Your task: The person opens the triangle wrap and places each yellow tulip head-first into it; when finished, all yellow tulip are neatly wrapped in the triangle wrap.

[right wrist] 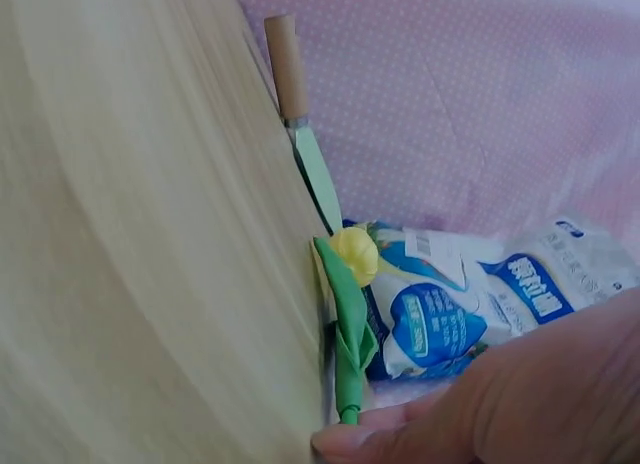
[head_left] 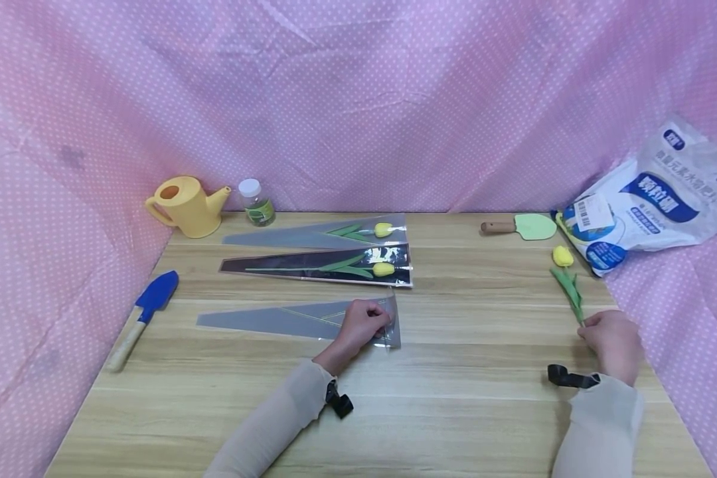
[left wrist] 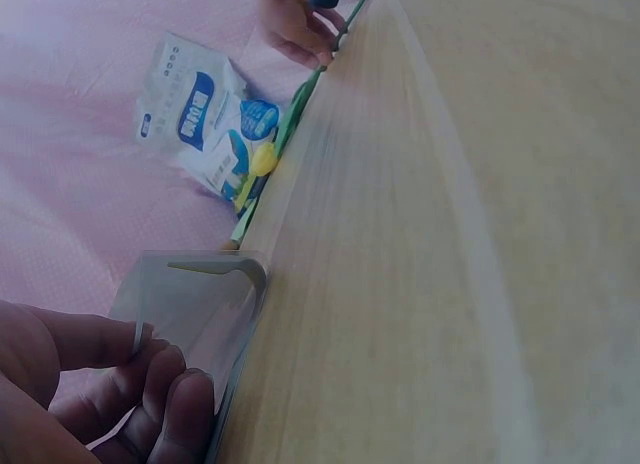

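In the head view, my left hand [head_left: 361, 325] pinches the wide mouth of a clear flower sleeve [head_left: 263, 315] lying on the table. The left wrist view shows thumb and forefinger together at the edge of the film [left wrist: 200, 309], with the mouth slightly parted. At the right, my right hand [head_left: 615, 342] grips the stem of a yellow tulip [head_left: 563, 256], its bloom pointing away from me. Green leaves [right wrist: 345, 304] rise just beyond the right fingertips in the right wrist view; the lower stem is hidden there by the hand.
Behind the sleeve lie a dark-backed sleeve [head_left: 275, 267] and a clear sleeve [head_left: 275, 236], each holding a yellow tulip. A yellow watering can [head_left: 194, 209], a jar [head_left: 257, 202] and a blue trowel [head_left: 157, 292] are leftward. A green trowel [head_left: 534, 226] and fertilizer bag [head_left: 663, 199] sit back right.
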The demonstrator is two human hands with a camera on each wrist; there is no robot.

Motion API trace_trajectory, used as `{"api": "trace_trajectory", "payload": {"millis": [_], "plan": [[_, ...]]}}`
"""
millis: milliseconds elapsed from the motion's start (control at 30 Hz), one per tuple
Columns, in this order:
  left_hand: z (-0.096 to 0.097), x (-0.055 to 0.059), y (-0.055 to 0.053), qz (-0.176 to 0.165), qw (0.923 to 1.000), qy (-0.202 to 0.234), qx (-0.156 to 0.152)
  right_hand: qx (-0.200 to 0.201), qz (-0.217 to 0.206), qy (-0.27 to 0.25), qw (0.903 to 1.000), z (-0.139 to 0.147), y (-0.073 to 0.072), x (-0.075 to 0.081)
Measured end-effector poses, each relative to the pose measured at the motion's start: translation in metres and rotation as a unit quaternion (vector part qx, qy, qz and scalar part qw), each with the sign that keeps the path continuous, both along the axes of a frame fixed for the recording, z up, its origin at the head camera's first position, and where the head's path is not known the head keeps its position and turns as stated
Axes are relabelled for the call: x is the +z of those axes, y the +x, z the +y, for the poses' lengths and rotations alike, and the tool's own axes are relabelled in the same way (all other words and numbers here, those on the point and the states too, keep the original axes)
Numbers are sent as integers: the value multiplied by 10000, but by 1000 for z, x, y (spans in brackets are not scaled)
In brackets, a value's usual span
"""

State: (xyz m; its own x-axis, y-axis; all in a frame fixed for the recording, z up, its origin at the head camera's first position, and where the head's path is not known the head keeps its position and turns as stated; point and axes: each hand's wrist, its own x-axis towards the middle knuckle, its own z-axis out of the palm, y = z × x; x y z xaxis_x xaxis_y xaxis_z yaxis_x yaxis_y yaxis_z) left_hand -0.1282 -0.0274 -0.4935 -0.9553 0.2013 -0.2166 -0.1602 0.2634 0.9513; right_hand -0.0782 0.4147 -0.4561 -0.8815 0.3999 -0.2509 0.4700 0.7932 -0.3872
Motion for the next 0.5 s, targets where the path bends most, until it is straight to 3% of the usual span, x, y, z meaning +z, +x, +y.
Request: {"api": "trace_trajectory", "payload": {"millis": [333,500], "plan": [[1,-1,0,-17,10000,-57,4,249,-526,-359,9977,-15,-9,8],[0,-3,-1,-10,10000,-12,14,527,-595,-1051,9913,-27,-16,9]]}}
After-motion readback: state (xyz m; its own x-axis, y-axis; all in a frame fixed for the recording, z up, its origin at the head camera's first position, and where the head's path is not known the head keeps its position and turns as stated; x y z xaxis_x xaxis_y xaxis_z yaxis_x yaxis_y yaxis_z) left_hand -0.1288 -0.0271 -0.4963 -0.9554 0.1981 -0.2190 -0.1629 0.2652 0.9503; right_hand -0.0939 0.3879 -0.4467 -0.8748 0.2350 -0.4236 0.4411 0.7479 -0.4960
